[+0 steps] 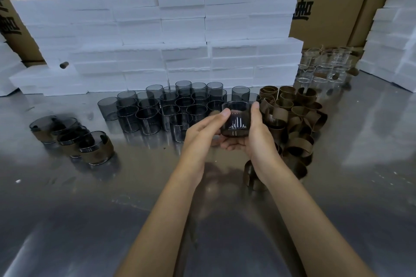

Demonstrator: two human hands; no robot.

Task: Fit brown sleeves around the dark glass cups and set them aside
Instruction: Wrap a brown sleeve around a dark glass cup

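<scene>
Both hands up over the steel table (67,198): left hand (202,132) and right hand (254,132) clasp one dark glass cup (236,119) between them, fingers curled underneath. Lower wall hidden by palms; any sleeve there, can't tell.

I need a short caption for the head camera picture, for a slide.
Both hands, left hand and right hand, hold a dark glass cup above the metal table, between bare cups and brown sleeves.
</scene>
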